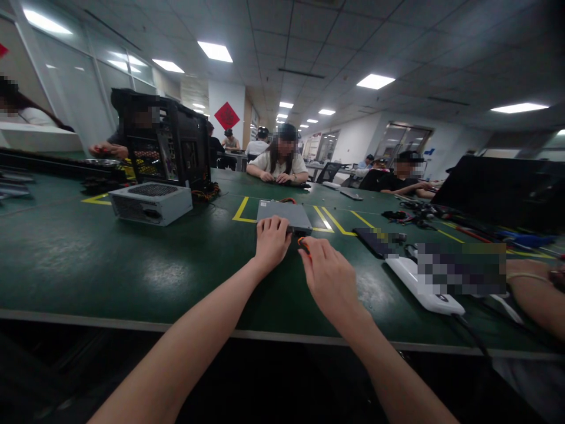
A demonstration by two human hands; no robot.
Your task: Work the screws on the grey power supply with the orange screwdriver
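Observation:
A flat grey metal box (289, 215), of a size like a computer drive, lies on the green table just ahead of me. My left hand (271, 244) is closed over its near left edge, fingers on top. Close to the near right corner, my right hand (330, 274) pinches a thin orange cable (302, 241), which forms a small loop beside the box. Whether the cable's end touches the box is hidden by my fingers. Reddish wires (288, 200) show behind the box's far edge.
A grey power supply (152, 203) and a black computer case (165, 141) stand at the left. Rightward lie a black phone-like slab (373, 241), a white power bank-like device (424, 285), loose cables (408, 212) and a dark monitor (503, 191). A person (282, 156) sits opposite; another's arm (536, 294) rests at right.

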